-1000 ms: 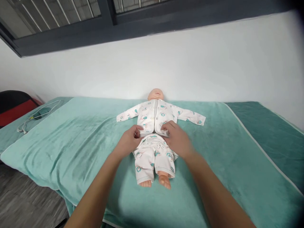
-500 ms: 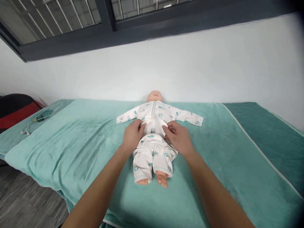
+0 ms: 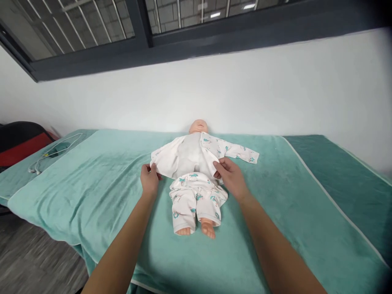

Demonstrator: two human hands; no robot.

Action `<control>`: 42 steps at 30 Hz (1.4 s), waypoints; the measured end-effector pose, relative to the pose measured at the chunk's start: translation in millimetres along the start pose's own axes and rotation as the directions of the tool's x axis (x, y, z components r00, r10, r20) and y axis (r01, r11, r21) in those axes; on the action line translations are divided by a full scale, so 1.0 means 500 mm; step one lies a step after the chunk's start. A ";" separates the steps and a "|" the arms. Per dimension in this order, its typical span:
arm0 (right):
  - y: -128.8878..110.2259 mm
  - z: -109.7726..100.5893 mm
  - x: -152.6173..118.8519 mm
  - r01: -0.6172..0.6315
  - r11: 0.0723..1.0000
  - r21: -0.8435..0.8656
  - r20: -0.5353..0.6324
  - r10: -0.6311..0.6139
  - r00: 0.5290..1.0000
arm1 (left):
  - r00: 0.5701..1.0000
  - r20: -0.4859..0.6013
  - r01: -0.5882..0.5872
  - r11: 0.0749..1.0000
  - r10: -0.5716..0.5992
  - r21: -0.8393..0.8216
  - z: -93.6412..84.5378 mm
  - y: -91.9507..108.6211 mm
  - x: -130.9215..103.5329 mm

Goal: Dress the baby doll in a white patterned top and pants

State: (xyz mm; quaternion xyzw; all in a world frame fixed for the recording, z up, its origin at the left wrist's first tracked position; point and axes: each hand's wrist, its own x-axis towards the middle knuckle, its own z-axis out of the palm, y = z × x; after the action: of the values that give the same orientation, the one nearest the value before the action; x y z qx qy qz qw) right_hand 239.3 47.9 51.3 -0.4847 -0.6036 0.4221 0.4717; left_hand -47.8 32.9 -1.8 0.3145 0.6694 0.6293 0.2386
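Note:
A baby doll (image 3: 198,126) lies on its back, head toward the wall, in a white printed jacket (image 3: 214,143) and matching pants (image 3: 196,192). The jacket's front is spread apart, baring the doll's whitish torso (image 3: 189,150). My left hand (image 3: 150,178) pinches the edge of the jacket's left-hand flap, which is pulled out wide so its plain inner side shows. Between the thumb and fingers of my right hand (image 3: 229,176) is the lower edge of the opposite flap. The sleeve on the right stretches outward; the left one is covered by the flap. Both bare feet stick out of the pant legs.
Green blankets (image 3: 275,204) cover the bed, with a darker one (image 3: 339,179) at the right. A white cord (image 3: 38,166) lies at the far left, near a black and red chair (image 3: 24,143). Behind are a white wall (image 3: 171,98) and a dark window frame (image 3: 92,61).
My left hand has moved left, drawing its jacket flap outward and uncovering more of the torso. My right hand stays on its flap, nearly in place. The view has tilted slightly upward.

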 end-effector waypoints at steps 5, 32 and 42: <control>0.017 -0.041 -0.005 0.014 0.994 0.111 -0.225 0.011 0.974 | 0.997 -0.064 -0.039 0.998 0.042 0.053 -0.002 -0.008 0.000; 0.065 -0.137 -0.073 -0.396 0.579 -0.713 -0.501 -0.026 0.865 | 0.946 -0.082 -0.298 0.943 0.312 0.151 -0.008 -0.031 0.011; 0.049 -0.058 -0.119 0.164 0.941 -0.295 0.197 -0.108 0.974 | 0.730 0.669 -0.181 0.983 0.141 -0.010 -0.006 0.025 -0.041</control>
State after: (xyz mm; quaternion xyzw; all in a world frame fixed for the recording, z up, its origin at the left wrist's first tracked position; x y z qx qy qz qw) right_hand 277.4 -4.9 23.6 -0.4697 -0.7342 0.3304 0.3623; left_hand -34.2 16.3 9.5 0.5817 0.5276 0.4746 0.3976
